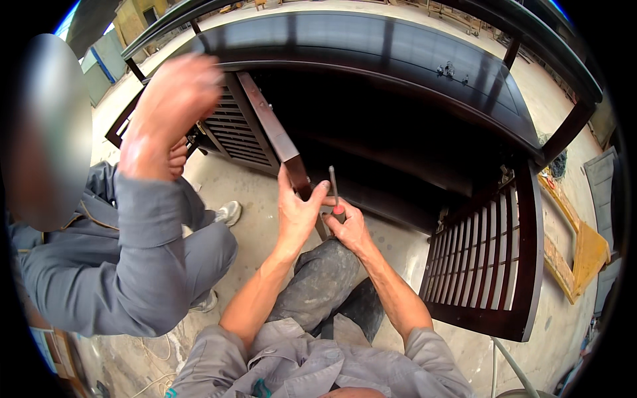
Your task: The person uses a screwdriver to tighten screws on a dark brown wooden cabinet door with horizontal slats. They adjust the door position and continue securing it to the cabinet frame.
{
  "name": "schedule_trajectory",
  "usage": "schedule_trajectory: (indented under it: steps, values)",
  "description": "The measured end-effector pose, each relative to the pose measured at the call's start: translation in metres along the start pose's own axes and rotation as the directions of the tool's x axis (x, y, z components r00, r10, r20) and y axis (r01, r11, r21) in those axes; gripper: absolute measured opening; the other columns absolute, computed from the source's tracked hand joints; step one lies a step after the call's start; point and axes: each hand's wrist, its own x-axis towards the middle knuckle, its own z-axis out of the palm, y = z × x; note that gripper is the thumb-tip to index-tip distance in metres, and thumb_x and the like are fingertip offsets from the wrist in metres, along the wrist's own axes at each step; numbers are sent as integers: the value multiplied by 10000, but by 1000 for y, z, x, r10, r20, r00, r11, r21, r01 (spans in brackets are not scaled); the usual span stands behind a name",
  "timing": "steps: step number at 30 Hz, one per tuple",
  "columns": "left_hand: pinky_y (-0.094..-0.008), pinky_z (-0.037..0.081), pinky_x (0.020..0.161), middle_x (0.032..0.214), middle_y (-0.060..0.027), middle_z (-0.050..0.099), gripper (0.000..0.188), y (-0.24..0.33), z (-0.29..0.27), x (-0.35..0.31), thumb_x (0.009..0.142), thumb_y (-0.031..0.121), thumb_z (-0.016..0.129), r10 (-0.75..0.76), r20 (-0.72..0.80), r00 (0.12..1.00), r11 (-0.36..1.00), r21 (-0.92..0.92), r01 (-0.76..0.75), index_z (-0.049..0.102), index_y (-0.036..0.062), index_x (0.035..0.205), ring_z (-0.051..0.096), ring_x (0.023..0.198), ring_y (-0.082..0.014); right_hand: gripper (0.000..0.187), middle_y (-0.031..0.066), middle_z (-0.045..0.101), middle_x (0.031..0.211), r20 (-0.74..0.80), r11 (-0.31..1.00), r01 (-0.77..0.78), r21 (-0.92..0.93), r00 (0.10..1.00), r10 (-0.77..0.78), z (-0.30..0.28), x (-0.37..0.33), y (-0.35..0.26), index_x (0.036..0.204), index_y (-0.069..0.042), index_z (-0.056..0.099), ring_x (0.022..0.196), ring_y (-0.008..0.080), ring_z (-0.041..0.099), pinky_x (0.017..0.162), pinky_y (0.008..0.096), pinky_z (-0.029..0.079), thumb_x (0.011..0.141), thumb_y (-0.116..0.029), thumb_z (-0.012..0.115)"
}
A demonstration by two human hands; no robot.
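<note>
A dark wooden cabinet point(318, 40) stands in front of me with its front open. My left hand point(296, 209) is closed around the near end of the left slatted door point(269, 123), which is swung out toward me. Just to its right, my right hand point(350, 229) holds a screwdriver point(334, 192) with a red and dark handle, its metal shaft pointing up. Both hands are close together above my bent knee. Small metal hardware pieces point(450, 69) lie on the cabinet top. The right slatted door point(478, 255) also hangs open.
A co-worker in grey crouches at my left, with one blurred hand point(179, 86) raised by the cabinet's left side. A dark rail point(524, 26) runs above the cabinet top. A yellow wooden frame point(584, 255) stands on the concrete floor at the right.
</note>
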Motion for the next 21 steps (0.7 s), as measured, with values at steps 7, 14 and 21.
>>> schedule_trajectory:
  steps: [7, 14, 21]
  values:
    - [-280, 515, 590, 908, -49, 605, 302, -26, -19, 8, 885, 54, 657, -31, -235, 972, 993, -116, 4, 511, -25, 1137, 606, 750, -138, 368, 76, 698, 927, 312, 990, -51, -130, 946, 89, 5, 9, -12, 1132, -84, 694, 848, 178, 640, 796, 299, 496, 785, -42, 576]
    - [-279, 463, 769, 944, -30, 629, 132, -41, -46, 1, 886, 45, 653, -19, -251, 968, 1000, -21, 14, 612, -28, 989, 568, 839, -111, 336, 95, 727, 991, 196, 992, -61, -114, 977, 83, 0, 0, -2, 1145, -33, 643, 961, 201, 685, 858, 325, 520, 827, -14, 538]
    - [-282, 414, 983, 1190, -80, 649, 358, -41, -69, 0, 892, 15, 611, -4, -170, 986, 999, -48, -4, 599, -46, 1245, 590, 1083, -151, 276, 70, 694, 889, 53, 937, -338, -86, 938, 343, -26, -45, 31, 1182, -28, 605, 844, 157, 658, 789, 308, 506, 915, -97, 586]
